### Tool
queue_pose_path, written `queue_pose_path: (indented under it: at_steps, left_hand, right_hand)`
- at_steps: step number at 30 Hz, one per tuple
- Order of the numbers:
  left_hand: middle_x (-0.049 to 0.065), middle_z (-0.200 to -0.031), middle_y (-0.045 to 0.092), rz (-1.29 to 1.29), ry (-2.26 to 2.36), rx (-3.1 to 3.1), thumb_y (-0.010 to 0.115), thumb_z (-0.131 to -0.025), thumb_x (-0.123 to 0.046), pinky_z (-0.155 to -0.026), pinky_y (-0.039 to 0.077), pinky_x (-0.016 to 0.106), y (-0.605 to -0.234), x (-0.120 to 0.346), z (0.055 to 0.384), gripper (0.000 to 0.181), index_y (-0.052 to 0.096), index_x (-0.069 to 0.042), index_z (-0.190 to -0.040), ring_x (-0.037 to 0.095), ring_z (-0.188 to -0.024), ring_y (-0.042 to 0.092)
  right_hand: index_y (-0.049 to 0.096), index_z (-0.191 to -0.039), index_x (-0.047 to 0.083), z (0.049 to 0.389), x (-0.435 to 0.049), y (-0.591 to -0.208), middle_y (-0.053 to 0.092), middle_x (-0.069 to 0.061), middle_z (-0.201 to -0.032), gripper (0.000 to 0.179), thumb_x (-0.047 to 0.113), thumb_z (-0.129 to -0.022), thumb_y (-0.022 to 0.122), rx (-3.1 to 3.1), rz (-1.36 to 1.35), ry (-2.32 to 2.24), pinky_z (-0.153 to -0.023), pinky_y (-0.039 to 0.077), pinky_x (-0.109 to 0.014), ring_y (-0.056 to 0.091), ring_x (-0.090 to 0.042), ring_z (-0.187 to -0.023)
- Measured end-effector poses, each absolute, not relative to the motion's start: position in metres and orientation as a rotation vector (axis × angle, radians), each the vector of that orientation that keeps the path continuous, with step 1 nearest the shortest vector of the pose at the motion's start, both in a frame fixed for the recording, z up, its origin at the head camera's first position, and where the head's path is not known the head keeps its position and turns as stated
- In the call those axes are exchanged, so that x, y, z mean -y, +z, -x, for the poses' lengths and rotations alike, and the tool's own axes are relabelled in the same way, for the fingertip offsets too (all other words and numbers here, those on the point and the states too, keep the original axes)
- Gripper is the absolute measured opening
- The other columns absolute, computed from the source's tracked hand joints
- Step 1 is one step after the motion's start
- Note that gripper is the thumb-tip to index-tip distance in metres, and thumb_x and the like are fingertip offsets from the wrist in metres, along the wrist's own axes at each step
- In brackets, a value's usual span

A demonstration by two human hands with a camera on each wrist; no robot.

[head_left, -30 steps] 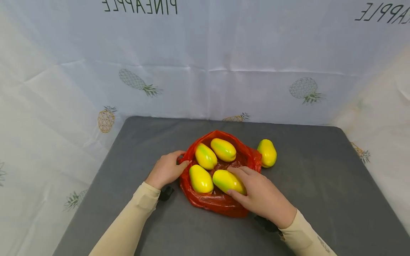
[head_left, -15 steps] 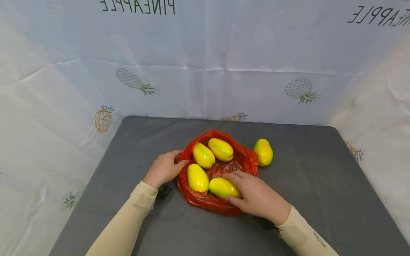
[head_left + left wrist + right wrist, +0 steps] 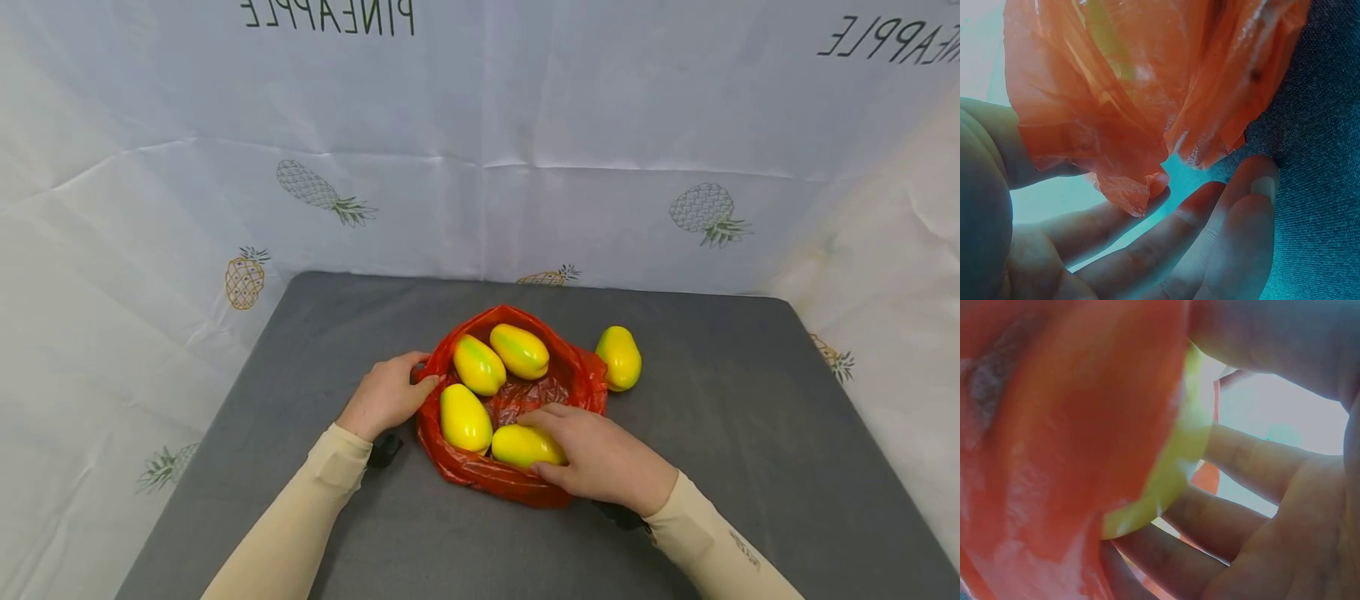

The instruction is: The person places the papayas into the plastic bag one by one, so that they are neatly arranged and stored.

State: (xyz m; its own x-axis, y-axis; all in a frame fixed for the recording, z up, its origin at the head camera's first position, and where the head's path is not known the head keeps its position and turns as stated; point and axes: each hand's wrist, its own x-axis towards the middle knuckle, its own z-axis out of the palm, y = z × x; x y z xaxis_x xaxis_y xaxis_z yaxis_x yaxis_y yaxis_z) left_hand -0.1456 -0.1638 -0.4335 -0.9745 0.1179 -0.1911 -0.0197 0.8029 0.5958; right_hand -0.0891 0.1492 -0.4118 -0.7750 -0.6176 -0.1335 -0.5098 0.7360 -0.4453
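A red plastic bag [image 3: 542, 398] lies spread open on the grey table, its mouth facing up. My left hand [image 3: 386, 398] holds the bag's left rim between thumb and fingers; in the left wrist view the crumpled edge of the bag [image 3: 1110, 125] hangs between them. At the bag's near right side, my right hand [image 3: 600, 454] grips a yellow mango [image 3: 525, 447], fingers over its far side and thumb near the front rim. Part of this mango [image 3: 1179, 456] shows behind the red plastic in the right wrist view. Three other mangoes [image 3: 465, 418] rest inside the bag.
Another mango [image 3: 619, 358] lies on the table just outside the bag's right edge. The grey table [image 3: 735, 433] has rounded far corners. A white curtain [image 3: 480, 108] printed with pineapples hangs behind it and along both sides.
My right hand has lowered its mango slightly toward the near side of the bag, beside the near left mango. The left hand stays at the rim. The head view has shifted a little.
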Motion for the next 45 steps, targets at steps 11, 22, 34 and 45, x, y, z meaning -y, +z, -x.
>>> queue_pose_path:
  at_steps: [11,22,34,45]
  left_hand:
    - [0.012,-0.112,0.077,-0.097,0.927,-2.775,0.069,-0.105,-0.036,-0.063,0.052,0.030,-0.432,0.164,0.146,0.052,0.063,-0.008,-0.149,0.020,-0.071,0.062]
    - [0.013,-0.120,0.077,-0.062,0.917,-2.785,0.071,-0.104,-0.037,-0.075,0.060,0.035,-0.430,0.165,0.142,0.053,0.064,-0.008,-0.148,0.021,-0.081,0.066]
    - [0.013,-0.124,0.077,-0.046,0.915,-2.787,0.071,-0.104,-0.036,-0.074,0.058,0.035,-0.432,0.162,0.140,0.052,0.065,-0.009,-0.148,0.021,-0.080,0.065]
    - [0.014,-0.127,0.076,-0.042,0.908,-2.803,0.072,-0.103,-0.035,-0.079,0.063,0.039,-0.433,0.158,0.143,0.052,0.065,-0.008,-0.147,0.021,-0.084,0.067]
  right_hand:
    - [0.067,-0.141,0.019,0.094,-0.148,-0.413,0.070,0.008,-0.129,0.049,0.032,-0.095,0.082,-2.646,0.862,-0.581,-0.095,0.058,-0.038,0.061,-0.007,-0.102]
    - [0.064,-0.148,0.021,0.111,-0.157,-0.397,0.068,0.003,-0.146,0.055,0.044,-0.100,0.076,-2.641,0.867,-0.772,-0.112,0.055,-0.049,0.066,-0.020,-0.132]
    - [0.056,-0.155,0.019,0.152,-0.220,-0.387,0.066,-0.015,-0.149,0.061,0.054,-0.106,0.063,-2.962,0.326,-1.079,-0.109,0.054,-0.063,0.066,-0.039,-0.131]
    - [0.038,-0.165,0.001,0.174,-0.246,-0.417,0.050,-0.033,-0.160,0.090,0.066,-0.105,0.055,-2.931,-0.019,-0.955,-0.105,0.054,-0.068,0.057,-0.052,-0.138]
